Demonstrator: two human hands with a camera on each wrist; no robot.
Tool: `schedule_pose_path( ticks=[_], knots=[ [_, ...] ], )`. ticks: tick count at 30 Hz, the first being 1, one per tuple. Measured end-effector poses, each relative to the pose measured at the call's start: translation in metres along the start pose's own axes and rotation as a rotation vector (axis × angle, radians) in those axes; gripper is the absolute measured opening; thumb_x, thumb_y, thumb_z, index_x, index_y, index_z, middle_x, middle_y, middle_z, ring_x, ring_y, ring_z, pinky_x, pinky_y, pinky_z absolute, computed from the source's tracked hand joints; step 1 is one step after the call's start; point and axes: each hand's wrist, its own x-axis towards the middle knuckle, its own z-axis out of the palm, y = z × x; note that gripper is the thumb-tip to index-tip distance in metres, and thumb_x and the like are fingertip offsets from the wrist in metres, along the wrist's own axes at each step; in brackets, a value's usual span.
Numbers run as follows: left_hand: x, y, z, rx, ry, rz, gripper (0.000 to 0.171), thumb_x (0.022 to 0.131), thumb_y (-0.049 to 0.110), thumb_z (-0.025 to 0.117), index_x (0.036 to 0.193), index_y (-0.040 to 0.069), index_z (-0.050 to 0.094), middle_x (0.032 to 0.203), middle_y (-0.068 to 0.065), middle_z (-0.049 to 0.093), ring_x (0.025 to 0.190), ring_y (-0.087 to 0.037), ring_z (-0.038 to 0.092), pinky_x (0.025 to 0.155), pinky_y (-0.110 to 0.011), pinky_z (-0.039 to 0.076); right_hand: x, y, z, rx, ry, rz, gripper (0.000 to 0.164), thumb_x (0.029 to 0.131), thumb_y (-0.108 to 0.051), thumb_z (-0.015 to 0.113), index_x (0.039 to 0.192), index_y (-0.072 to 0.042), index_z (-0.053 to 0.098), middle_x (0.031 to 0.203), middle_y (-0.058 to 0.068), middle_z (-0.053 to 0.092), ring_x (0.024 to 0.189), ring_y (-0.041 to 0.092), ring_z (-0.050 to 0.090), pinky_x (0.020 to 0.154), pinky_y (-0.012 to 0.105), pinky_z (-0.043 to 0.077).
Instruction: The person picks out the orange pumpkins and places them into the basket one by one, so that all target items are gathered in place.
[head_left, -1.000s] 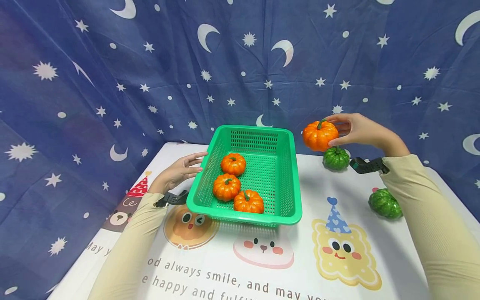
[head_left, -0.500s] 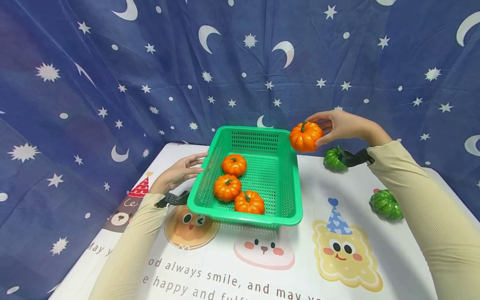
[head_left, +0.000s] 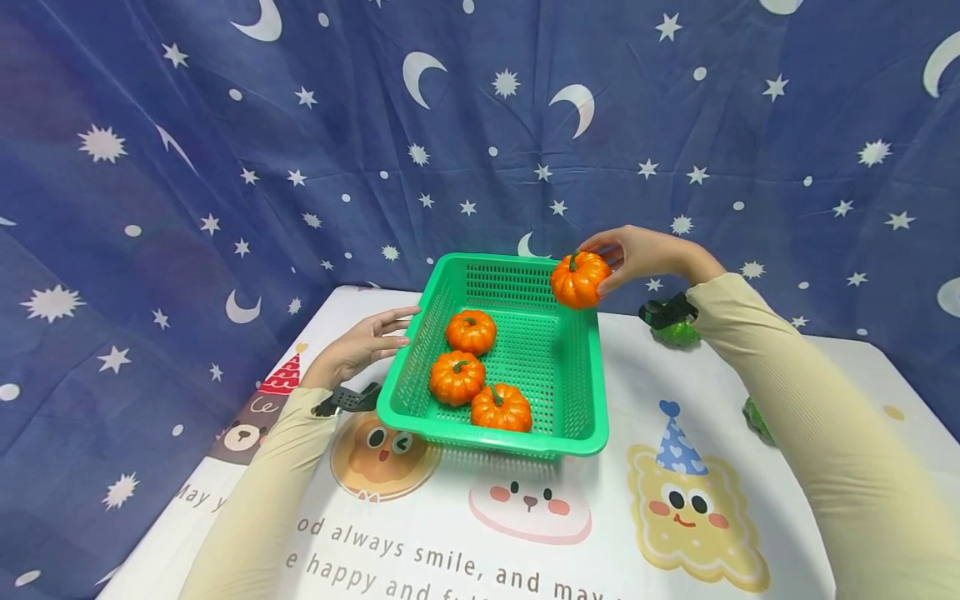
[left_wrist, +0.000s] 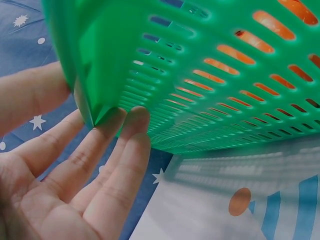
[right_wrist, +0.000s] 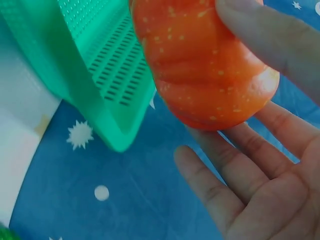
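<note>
My right hand grips a small orange pumpkin with a green stem, raised over the far right corner of the green basket. In the right wrist view, the thumb lies on one side of the pumpkin and fingertips touch the other. Inside the basket, three more orange pumpkins sit toward the left and front: one farthest back, one at the left and one near the front wall. My left hand has its fingers extended against the basket's left side, fingertips right under the rim in the left wrist view.
Two green pumpkins are on the table at the right, both partly covered by the right arm: a far one and a nearer one. A white cloth with cartoon prints covers the table. Behind hangs a blue curtain with moons and stars.
My right hand has carried the orange pumpkin leftward, from above the far green pumpkin to over the basket's far right corner. The left hand has stayed at the basket.
</note>
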Motion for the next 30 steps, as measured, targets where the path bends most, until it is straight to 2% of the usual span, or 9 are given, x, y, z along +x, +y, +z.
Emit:
schedule_pose_path(
  ticks=[6, 9, 13, 18, 27, 30],
  knots=[
    [0.001, -0.001, 0.001, -0.014, 0.002, -0.005, 0.063, 0.093, 0.002, 0.052, 0.149, 0.008, 0.023, 0.153, -0.019, 0.022, 0.139, -0.035, 0.026, 0.111, -0.048, 0.031, 0.016, -0.004, 0.013, -0.013, -0.045, -0.034, 0.069, 0.076, -0.012, 0.078, 0.135, 0.0, 0.046, 0.135, 0.02, 0.048, 0.121, 0.037, 0.051, 0.094, 0.043, 0.05],
    [0.001, 0.0, 0.002, -0.016, 0.003, -0.008, 0.063, 0.093, 0.002, 0.052, 0.149, 0.008, 0.024, 0.153, -0.019, 0.022, 0.139, -0.034, 0.025, 0.112, -0.051, 0.029, 0.023, -0.007, 0.02, -0.04, -0.072, -0.053, 0.069, 0.075, -0.012, 0.078, 0.135, 0.0, 0.046, 0.137, 0.021, 0.047, 0.122, 0.039, 0.049, 0.094, 0.045, 0.05],
    [0.001, 0.0, 0.002, -0.012, 0.003, -0.007, 0.063, 0.093, 0.003, 0.053, 0.149, 0.009, 0.024, 0.152, -0.019, 0.024, 0.138, -0.033, 0.028, 0.108, -0.041, 0.037, 0.03, -0.012, 0.03, -0.056, -0.124, -0.081, 0.07, 0.074, -0.012, 0.079, 0.135, 0.0, 0.047, 0.138, 0.021, 0.046, 0.125, 0.04, 0.047, 0.097, 0.046, 0.048],
    [0.002, -0.001, 0.001, -0.011, -0.002, 0.002, 0.063, 0.093, 0.003, 0.053, 0.149, 0.009, 0.025, 0.15, -0.018, 0.028, 0.13, -0.025, 0.037, 0.095, -0.025, 0.047, 0.038, -0.019, 0.04, -0.052, -0.187, -0.12, 0.069, 0.074, -0.01, 0.079, 0.135, -0.002, 0.048, 0.139, 0.017, 0.047, 0.125, 0.038, 0.048, 0.098, 0.045, 0.047],
    [0.0, 0.0, 0.0, -0.017, -0.008, 0.007, 0.063, 0.092, 0.001, 0.052, 0.149, 0.008, 0.025, 0.149, -0.02, 0.03, 0.116, -0.01, 0.048, 0.096, -0.025, 0.046, 0.05, -0.035, 0.058, -0.043, -0.266, -0.134, 0.07, 0.072, -0.002, 0.078, 0.135, -0.001, 0.047, 0.142, 0.017, 0.044, 0.129, 0.04, 0.043, 0.098, 0.043, 0.048],
    [0.0, 0.0, -0.001, -0.02, -0.005, 0.008, 0.063, 0.092, 0.0, 0.052, 0.149, 0.007, 0.025, 0.149, -0.02, 0.03, 0.114, -0.009, 0.049, 0.094, -0.024, 0.047, 0.055, -0.038, 0.064, -0.046, -0.293, -0.144, 0.07, 0.071, 0.001, 0.078, 0.135, -0.001, 0.048, 0.141, 0.017, 0.045, 0.129, 0.039, 0.043, 0.099, 0.043, 0.047]
  ],
)
